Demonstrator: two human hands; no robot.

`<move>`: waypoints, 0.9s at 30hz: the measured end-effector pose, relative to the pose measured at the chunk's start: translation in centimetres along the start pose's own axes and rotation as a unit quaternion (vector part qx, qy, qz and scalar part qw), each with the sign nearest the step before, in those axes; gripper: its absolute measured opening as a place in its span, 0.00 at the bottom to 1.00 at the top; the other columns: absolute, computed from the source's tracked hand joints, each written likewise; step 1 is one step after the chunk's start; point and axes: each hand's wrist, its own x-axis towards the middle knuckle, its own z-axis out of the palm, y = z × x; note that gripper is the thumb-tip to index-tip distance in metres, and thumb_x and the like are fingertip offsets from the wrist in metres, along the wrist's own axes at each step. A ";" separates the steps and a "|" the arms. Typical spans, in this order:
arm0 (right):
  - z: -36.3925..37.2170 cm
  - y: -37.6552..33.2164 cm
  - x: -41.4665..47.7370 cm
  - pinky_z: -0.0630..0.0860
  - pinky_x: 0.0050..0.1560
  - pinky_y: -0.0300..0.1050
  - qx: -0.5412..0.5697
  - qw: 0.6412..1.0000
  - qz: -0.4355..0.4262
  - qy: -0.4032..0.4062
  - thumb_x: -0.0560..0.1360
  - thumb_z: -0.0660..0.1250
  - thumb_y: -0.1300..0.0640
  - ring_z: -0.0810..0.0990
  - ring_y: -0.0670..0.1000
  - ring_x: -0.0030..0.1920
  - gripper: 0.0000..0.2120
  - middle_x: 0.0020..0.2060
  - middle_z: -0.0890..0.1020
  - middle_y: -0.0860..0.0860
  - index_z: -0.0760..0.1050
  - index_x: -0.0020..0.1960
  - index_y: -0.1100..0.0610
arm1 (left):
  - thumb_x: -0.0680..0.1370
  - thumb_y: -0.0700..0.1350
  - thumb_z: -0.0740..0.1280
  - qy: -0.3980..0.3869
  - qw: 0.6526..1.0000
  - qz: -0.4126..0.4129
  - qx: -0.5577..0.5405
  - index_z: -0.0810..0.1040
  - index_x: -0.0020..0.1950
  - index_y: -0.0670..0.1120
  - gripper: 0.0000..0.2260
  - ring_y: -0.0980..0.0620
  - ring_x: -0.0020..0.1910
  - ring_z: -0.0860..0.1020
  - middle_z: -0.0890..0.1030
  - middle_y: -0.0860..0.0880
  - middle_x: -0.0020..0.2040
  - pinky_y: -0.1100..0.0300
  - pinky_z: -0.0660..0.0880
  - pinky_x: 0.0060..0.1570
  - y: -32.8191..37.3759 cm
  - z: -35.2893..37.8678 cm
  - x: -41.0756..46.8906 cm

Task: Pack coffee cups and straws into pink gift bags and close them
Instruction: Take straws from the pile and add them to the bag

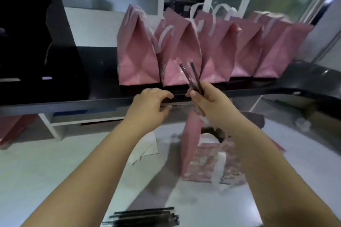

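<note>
Above the open pink bag (190, 134), the right hand (208, 98) pinches two black straws (196, 77). Left of the bag, the left hand (149, 105) is loosely curled, empty

The pink gift bag (190, 143) is blurred, and the right forearm (258, 145) covers part of its mouth. The pile of black straws (142, 216) is cut by the bottom edge. The right hand (210, 99) hides the lower ends of two straws (193, 76). Whether the left hand (149, 108) grips anything is unclear.
</note>
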 end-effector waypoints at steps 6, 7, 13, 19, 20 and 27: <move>-7.7 5.4 -2.0 0.75 0.39 0.41 -0.065 0.996 0.060 0.004 0.80 0.62 0.61 0.76 0.45 0.33 0.07 0.33 0.79 0.47 0.76 0.48 0.52 | 0.72 0.53 0.70 -0.062 0.989 0.129 -0.025 0.84 0.50 0.52 0.10 0.52 0.53 0.79 0.84 0.55 0.50 0.52 0.72 0.57 6.7 5.3 2.8; -8.1 6.6 -2.4 0.75 0.42 0.39 -0.101 0.992 0.076 -0.016 0.80 0.63 0.60 0.78 0.43 0.35 0.05 0.35 0.81 0.47 0.77 0.48 0.52 | 0.71 0.54 0.71 -0.075 0.988 0.134 -0.011 0.84 0.51 0.53 0.11 0.53 0.55 0.79 0.84 0.56 0.51 0.52 0.69 0.60 7.0 6.4 2.8; -8.7 12.6 -2.8 0.74 0.58 0.47 -0.322 0.922 0.177 -0.121 0.80 0.62 0.53 0.79 0.54 0.55 0.14 0.58 0.80 0.51 0.74 0.65 0.46 | 0.66 0.65 0.72 -0.146 0.987 0.066 0.017 0.67 0.73 0.54 0.38 0.53 0.73 0.60 0.68 0.54 0.72 0.45 0.50 0.75 6.0 9.3 2.4; -7.5 13.7 0.4 0.65 0.70 0.54 -0.440 0.849 0.214 -0.198 0.80 0.62 0.52 0.70 0.59 0.68 0.22 0.71 0.70 0.53 0.66 0.73 0.48 | 0.64 0.67 0.72 -0.166 0.984 0.055 0.019 0.57 0.78 0.55 0.47 0.53 0.76 0.54 0.59 0.55 0.77 0.45 0.51 0.75 5.8 9.4 2.1; -7.5 13.3 0.2 0.66 0.69 0.54 -0.445 0.852 0.200 -0.191 0.78 0.64 0.52 0.70 0.58 0.68 0.23 0.71 0.70 0.53 0.67 0.72 0.49 | 0.65 0.67 0.72 -0.160 0.985 0.058 0.020 0.58 0.78 0.55 0.46 0.53 0.76 0.55 0.60 0.55 0.77 0.45 0.53 0.75 5.9 9.3 2.1; -6.5 7.4 -2.2 0.77 0.52 0.50 -0.344 0.930 0.060 -0.113 0.75 0.69 0.51 0.80 0.51 0.51 0.16 0.55 0.81 0.48 0.76 0.63 0.47 | 0.73 0.51 0.71 -0.005 0.996 0.074 0.050 0.76 0.67 0.50 0.23 0.47 0.61 0.71 0.77 0.50 0.60 0.50 0.68 0.60 5.4 6.8 2.2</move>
